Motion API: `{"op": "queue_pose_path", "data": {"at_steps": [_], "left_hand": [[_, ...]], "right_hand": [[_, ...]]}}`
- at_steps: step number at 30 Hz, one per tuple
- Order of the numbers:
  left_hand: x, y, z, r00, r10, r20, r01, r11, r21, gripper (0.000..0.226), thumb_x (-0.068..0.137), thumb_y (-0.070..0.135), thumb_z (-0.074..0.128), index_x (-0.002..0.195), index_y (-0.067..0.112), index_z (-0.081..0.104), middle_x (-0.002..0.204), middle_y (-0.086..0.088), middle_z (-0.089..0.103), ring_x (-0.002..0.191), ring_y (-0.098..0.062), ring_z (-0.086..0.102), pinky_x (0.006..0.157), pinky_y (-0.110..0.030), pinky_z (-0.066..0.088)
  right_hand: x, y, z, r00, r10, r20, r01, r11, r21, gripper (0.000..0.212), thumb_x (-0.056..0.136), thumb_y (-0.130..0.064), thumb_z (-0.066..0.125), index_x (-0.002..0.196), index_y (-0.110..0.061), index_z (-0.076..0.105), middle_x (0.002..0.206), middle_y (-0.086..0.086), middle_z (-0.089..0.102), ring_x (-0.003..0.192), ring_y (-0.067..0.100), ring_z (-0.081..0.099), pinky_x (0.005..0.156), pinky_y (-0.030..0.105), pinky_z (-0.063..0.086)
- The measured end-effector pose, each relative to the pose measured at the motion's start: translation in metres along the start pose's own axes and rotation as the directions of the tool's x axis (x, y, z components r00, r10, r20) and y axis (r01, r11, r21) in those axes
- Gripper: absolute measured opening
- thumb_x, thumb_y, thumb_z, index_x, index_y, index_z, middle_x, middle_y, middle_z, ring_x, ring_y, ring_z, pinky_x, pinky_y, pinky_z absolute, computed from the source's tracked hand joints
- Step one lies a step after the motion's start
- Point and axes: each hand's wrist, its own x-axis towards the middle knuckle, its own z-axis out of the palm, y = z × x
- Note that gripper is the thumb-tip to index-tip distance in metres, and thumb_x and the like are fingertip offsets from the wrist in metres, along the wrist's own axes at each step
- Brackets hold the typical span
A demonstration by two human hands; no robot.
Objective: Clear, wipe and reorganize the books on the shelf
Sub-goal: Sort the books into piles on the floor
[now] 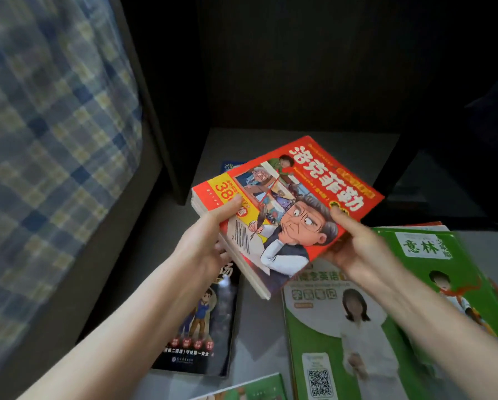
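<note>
Both hands are gripping a book stack [242, 264] topped by a red comic book [296, 197]: left hand [205, 246] thumbing its left edge, right hand [357, 246] pinching the near-right edge. It is hovering just before the dark shelf compartment [299, 140] straight ahead, long axis slanting near-left to far-right.

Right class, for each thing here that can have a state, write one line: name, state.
Left hand: grips the stack at its left edge, thumb on top.
Right hand: grips the stack's right edge.
Red book: closed, topmost of the held stack.
Dark book: closed, flat, face up.
Green-and-white book: closed, flat, face up.
Green magazine: closed, face up.
</note>
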Motion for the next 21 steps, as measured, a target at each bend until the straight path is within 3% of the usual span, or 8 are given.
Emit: {"op": "queue_pose_path", "data": {"at_steps": [4,7,10,12,15,17,19,21], "left_hand": [[0.031,0.01,0.003,0.996,0.051,-0.068,-0.055,0.997,-0.048,0.03,0.079,0.034,0.074,0.102,0.016,0.067,0.079,-0.002,0.075,0.058,-0.01,0.07,0.046,-0.019,0.049],[0.057,0.012,-0.001,0.987,0.062,-0.148,-0.08,0.989,-0.122,0.034,0.077,0.031,0.077,0.104,0.014,0.066,0.082,-0.003,0.075,0.059,-0.011,0.07,0.045,-0.019,0.048],[0.074,-0.001,0.0,0.987,-0.001,-0.16,-0.037,0.971,-0.236,0.028,0.076,0.029,0.078,0.097,0.014,0.067,0.087,-0.006,0.075,0.059,-0.011,0.07,0.049,-0.021,0.051],[0.08,-0.011,0.007,0.984,-0.07,-0.162,0.011,0.942,-0.336,0.026,0.077,0.031,0.077,0.094,0.015,0.066,0.094,-0.005,0.074,0.057,-0.01,0.069,0.053,-0.022,0.054],[0.093,-0.026,0.018,0.968,-0.155,-0.199,0.094,0.954,-0.286,0.046,0.076,0.049,0.074,0.106,0.015,0.064,0.102,-0.005,0.072,0.08,-0.015,0.068,0.059,-0.024,0.055],[0.096,-0.036,0.017,0.962,-0.199,-0.184,0.183,0.978,-0.104,0.051,0.077,0.057,0.069,0.102,0.013,0.061,0.098,-0.007,0.07,0.08,-0.017,0.066,0.055,-0.022,0.053],[0.095,-0.041,0.011,0.964,-0.227,-0.136,0.239,0.968,0.081,0.052,0.081,0.058,0.064,0.099,0.009,0.059,0.09,-0.011,0.068,0.065,-0.017,0.059,0.045,-0.019,0.047],[0.095,-0.038,0.0,0.976,-0.189,-0.111,0.209,0.953,0.218,0.049,0.087,0.054,0.059,0.1,0.007,0.059,0.085,-0.011,0.066,0.058,-0.017,0.055,0.041,-0.017,0.043]], "right_hand": [[0.034,-0.013,0.025,0.999,-0.023,-0.027,0.02,0.993,-0.116,0.013,0.09,-0.018,0.062,0.102,-0.014,0.063,0.085,0.004,0.075,0.07,0.016,0.072,0.054,0.031,0.058],[0.057,-0.003,0.042,0.999,0.034,-0.043,-0.037,0.996,-0.084,0.012,0.086,-0.002,0.062,0.094,-0.012,0.062,0.074,0.003,0.074,0.064,0.016,0.071,0.057,0.031,0.058],[0.084,-0.002,0.056,1.0,-0.026,0.005,0.026,0.991,-0.129,0.02,0.082,0.004,0.06,0.097,-0.009,0.063,0.085,0.006,0.073,0.075,0.02,0.07,0.072,0.035,0.057],[0.104,-0.01,0.064,0.992,-0.115,0.048,0.123,0.971,-0.203,0.022,0.084,0.003,0.059,0.101,-0.011,0.062,0.09,0.006,0.072,0.079,0.02,0.07,0.074,0.034,0.057],[0.132,-0.019,0.071,0.985,-0.153,0.083,0.173,0.919,-0.353,0.023,0.091,-0.003,0.056,0.112,-0.011,0.06,0.103,0.009,0.071,0.086,0.019,0.069,0.075,0.033,0.057],[0.146,-0.018,0.071,0.991,-0.133,0.023,0.12,0.79,-0.601,0.026,0.094,-0.008,0.056,0.12,-0.01,0.059,0.113,0.009,0.068,0.094,0.019,0.067,0.077,0.03,0.055],[0.151,-0.014,0.068,0.991,-0.135,-0.011,0.068,0.567,-0.821,0.029,0.095,-0.008,0.056,0.124,-0.011,0.059,0.118,0.007,0.065,0.098,0.018,0.063,0.073,0.025,0.05],[0.149,-0.012,0.065,0.989,-0.149,0.01,0.079,0.466,-0.881,0.032,0.094,-0.007,0.057,0.126,-0.013,0.057,0.117,0.004,0.063,0.097,0.015,0.059,0.068,0.021,0.047]]}}
